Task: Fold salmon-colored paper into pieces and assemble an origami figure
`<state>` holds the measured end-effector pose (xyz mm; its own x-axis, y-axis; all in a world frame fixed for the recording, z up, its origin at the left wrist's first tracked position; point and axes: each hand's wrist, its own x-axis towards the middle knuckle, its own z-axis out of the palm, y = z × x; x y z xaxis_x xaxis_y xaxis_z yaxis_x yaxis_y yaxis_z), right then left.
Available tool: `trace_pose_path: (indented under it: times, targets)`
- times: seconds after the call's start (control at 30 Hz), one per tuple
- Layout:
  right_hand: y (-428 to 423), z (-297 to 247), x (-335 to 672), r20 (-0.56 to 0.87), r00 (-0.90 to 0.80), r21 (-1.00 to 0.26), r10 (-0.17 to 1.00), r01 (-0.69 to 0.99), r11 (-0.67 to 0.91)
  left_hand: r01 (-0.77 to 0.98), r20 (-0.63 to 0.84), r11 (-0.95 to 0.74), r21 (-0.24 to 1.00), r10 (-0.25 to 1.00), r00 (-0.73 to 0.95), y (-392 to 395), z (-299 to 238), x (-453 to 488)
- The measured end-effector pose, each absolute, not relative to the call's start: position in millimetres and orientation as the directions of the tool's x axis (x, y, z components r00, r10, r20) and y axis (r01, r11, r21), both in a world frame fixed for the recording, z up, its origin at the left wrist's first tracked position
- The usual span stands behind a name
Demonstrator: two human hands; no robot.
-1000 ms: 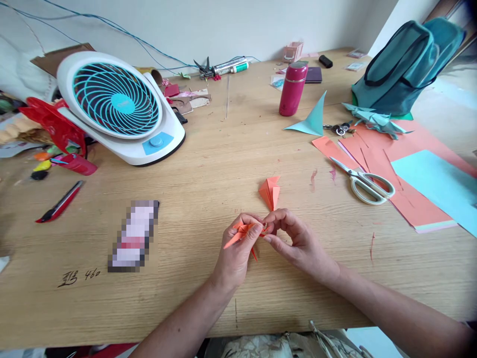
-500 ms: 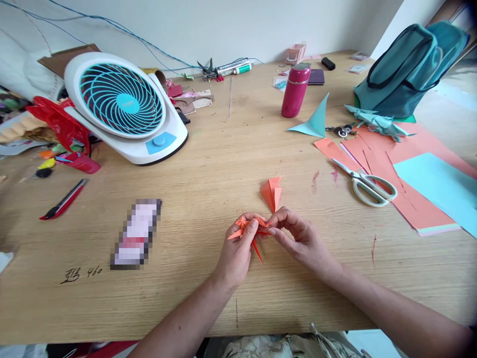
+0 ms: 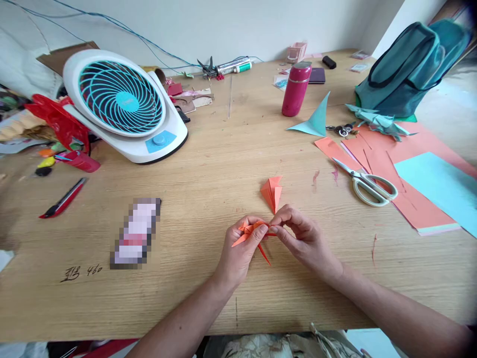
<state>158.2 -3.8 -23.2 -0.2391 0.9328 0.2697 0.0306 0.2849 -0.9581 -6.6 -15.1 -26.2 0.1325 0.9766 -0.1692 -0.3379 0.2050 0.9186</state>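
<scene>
left hand (image 3: 237, 253) grips folded orange paper (image 3: 248, 230), seemingly steadying it | right hand (image 3: 306, 239) pinches its right end, perhaps for control

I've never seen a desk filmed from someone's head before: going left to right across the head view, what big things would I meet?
Fan → left hand holding folded orange paper → right hand → scissors → light blue sheet.
</scene>
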Motion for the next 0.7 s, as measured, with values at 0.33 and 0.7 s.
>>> trace_pose_path:
  times: [0.33, 0.7]
  targets:
    - [-4.2, -26.1, 158.3, 0.245, -0.221, -0.97, 0.944, -0.051, 0.239, -0.135, 0.061, -0.042, 0.99, 0.988, 0.139, -15.0, -20.6, -12.4]
    - [-7.5, -21.3, 162.1, 0.274, -0.248, -0.959, 0.929, -0.004, 0.282, 0.172, 0.501, -0.51, 0.843, 0.86, 0.093, -19.1, -5.9, -14.9]
